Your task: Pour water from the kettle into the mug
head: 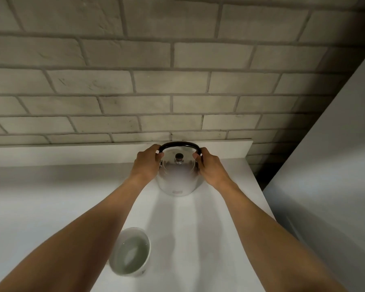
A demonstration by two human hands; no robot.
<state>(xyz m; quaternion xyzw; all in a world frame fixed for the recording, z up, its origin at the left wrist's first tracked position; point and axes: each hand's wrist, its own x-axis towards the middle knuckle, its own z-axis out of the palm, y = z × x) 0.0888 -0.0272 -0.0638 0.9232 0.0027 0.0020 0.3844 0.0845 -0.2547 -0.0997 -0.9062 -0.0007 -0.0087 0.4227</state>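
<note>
A shiny steel kettle with a black arched handle and a dark lid knob stands upright on the white counter, near the back ledge. My left hand grips the left end of the handle and my right hand grips the right end, both against the kettle's sides. A white mug stands nearer to me, partly under my left forearm; water is visible inside it. The kettle's spout is hidden.
A grey brick wall rises behind a low white ledge. A tall white panel closes off the right side, past the counter's right edge. The counter stretches away to the left.
</note>
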